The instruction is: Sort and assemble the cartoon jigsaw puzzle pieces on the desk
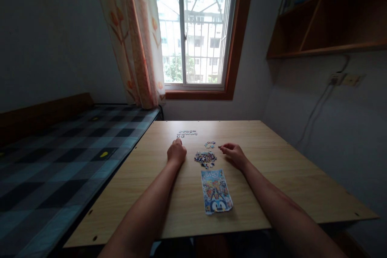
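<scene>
Currently, right hand (232, 151) nearly closed, small puzzle piece (220, 147) pinched at fingertips, right of the piece pile (205, 158); left hand (177, 151) loosely curled just beside the joined pieces (186, 133), grasp unclear; printed sheet (216, 192) flat on table (254, 205), nearer the body than the pile

Home, likely a bedroom. Mattress (90, 141) in checked cloth to my left; tulip-print curtain (133, 36) at a wood-framed window (196, 28), apartment block (199, 44) outside. Wooden wall shelves (329, 12) to my right, above a wall socket (336, 77). Plain wooden table (256, 193) before me.
</scene>
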The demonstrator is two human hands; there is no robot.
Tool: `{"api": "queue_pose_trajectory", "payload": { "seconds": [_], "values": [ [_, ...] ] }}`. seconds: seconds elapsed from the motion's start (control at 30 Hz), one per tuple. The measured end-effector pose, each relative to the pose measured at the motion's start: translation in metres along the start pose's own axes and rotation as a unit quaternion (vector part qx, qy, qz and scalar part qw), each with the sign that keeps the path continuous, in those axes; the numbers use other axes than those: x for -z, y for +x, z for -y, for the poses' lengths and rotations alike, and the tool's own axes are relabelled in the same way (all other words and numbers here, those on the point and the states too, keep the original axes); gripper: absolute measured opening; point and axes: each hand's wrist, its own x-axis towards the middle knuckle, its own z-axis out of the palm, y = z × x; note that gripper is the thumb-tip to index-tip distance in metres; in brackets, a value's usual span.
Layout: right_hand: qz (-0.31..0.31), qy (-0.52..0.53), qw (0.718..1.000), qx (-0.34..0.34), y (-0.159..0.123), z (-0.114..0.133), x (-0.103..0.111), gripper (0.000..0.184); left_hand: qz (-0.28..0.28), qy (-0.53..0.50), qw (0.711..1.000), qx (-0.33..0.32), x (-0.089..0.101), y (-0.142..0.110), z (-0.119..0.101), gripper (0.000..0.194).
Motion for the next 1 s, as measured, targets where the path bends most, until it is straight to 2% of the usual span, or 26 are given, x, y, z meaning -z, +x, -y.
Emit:
{"api": "queue_pose_trajectory", "payload": {
  "seconds": [0.2,0.4,0.5,0.67,0.8,1.0],
  "values": [
    [0.036,0.013,0.999,0.022,0.003,-0.003,-0.002,0.044,-0.018,-0.041,0.999,0.022,0.001,0.002,0.004,0.013],
    [0.086,-0.071,0.992,0.066,0.007,-0.007,0.004,0.038,-0.038,-0.086,0.994,0.049,-0.001,0.007,0.012,0.010],
    [0.098,-0.168,0.976,0.099,0.008,-0.006,0.010,0.032,-0.042,-0.104,0.992,0.055,-0.002,0.009,0.015,0.010],
    [0.114,-0.307,0.934,0.146,0.008,-0.005,0.013,0.027,-0.057,-0.133,0.988,0.061,-0.003,0.011,0.018,0.008],
    [0.107,-0.334,0.916,0.193,0.009,-0.005,0.012,0.027,-0.065,-0.152,0.984,0.072,-0.002,0.010,0.019,0.009],
    [0.125,-0.343,0.911,0.192,0.010,-0.004,0.015,0.024,-0.066,-0.165,0.981,0.079,0.000,0.010,0.019,0.009]
  ]
}}
